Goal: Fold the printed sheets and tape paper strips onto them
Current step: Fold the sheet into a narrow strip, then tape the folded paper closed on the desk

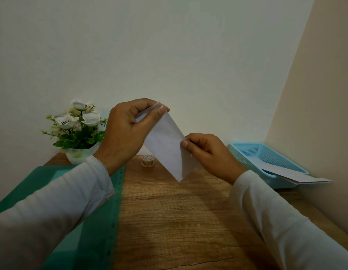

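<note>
A folded white sheet [166,145] is held up in the air above the wooden table [169,221], tilted so one corner points down. My left hand [126,129] pinches its upper end between thumb and fingers. My right hand [206,151] pinches its right edge lower down. A small roll of patterned tape [147,160] stands on the table behind the sheet, apart from both hands. No print is readable on the side of the sheet that faces me.
A green folder or mat [103,221] lies on the table's left under my left forearm. A pot of white flowers [77,131] stands at the back left. A light blue basket [266,162] at the right holds white sheets [298,175] that stick out over its rim.
</note>
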A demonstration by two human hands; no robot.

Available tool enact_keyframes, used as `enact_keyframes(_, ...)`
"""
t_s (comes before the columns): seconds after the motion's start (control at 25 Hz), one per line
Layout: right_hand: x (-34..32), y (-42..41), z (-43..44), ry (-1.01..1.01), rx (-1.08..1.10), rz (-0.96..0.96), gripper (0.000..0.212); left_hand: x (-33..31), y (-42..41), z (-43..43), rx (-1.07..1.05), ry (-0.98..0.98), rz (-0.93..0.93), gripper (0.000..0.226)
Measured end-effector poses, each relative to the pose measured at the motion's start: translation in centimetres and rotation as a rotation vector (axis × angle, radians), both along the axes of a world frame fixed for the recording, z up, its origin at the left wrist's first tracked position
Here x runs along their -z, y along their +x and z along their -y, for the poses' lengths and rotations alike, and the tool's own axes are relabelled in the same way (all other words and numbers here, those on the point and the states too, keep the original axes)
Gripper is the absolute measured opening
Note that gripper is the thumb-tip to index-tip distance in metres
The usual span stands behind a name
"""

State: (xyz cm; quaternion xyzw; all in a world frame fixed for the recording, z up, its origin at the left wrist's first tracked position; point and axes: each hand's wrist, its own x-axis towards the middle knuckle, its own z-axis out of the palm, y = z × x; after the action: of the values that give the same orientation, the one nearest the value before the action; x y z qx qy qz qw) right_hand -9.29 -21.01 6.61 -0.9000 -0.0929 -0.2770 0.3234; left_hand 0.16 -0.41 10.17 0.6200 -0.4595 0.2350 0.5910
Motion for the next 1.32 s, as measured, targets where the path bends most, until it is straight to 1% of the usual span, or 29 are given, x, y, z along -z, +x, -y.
enact_keyframes(0.16,2.1,0.3,2.6,0.087,0.016,-0.105,0.028,0.5,0.9,-0.1,-0.02,-0.06,-0.093,0.02)
enact_keyframes(0.32,3.1,0.2,4.1,0.285,-0.005,-0.173,0.026,1.7,2.5,-0.1,-0.016,-0.065,-0.235,0.02)
enact_keyframes(0.44,3.5,-0.1,5.2,0.407,0.027,-0.18,0.024,3.4,4.0,-0.1,-0.034,0.016,-0.319,0.015)
enact_keyframes(0.52,4.0,-0.5,6.1,0.451,0.072,-0.213,0.023,4.7,5.1,-0.2,-0.106,0.147,-0.334,0.011)
enact_keyframes(0.64,5.0,-0.6,7.4,0.431,0.167,-0.303,0.018,6.5,6.0,-0.1,-0.137,0.401,-0.365,0.006)
enact_keyframes(0.76,5.9,-0.5,8.1,0.386,0.214,-0.407,0.017,7.9,6.1,0.2,-0.142,0.592,-0.374,0.016)
enact_keyframes(0.88,6.1,-0.6,8.3,0.232,0.291,-0.455,0.014,9.0,6.0,0.6,-0.185,0.722,-0.258,0.014)
enact_keyframes(0.96,5.8,-0.8,8.4,0.173,0.333,-0.464,0.01,9.5,5.6,0.7,-0.181,0.809,-0.193,0.013)
enact_keyframes(1.12,5.9,-0.9,8.6,0.114,0.389,-0.473,0.011,10.1,5.1,1.1,-0.202,0.918,-0.119,0.008)
enact_keyframes(1.32,5.9,-0.8,8.6,0.105,0.434,-0.463,0.02,10.0,5.5,0.9,-0.214,0.957,-0.142,0.001)
